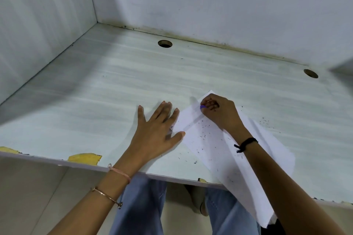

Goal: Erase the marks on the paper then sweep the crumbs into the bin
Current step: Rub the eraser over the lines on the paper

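The paper (pixel 225 150) lay on the pale table (pixel 107 89), its near end hanging over the front edge. The left hand (pixel 156 131) lay flat with fingers spread, thumb on the sheet's left edge. The right hand (pixel 219 110) pinched a purple eraser (pixel 202 107) against the paper's far corner. Dark crumbs (pixel 204 135) speckled sheet and table.

Left hand (pixel 154 135): pink thread band (pixel 120 172), thin copper bangle (pixel 107 196) on forearm. Right hand (pixel 219 112): black thread band (pixel 246 144). Blue jeans (pixel 141 206).
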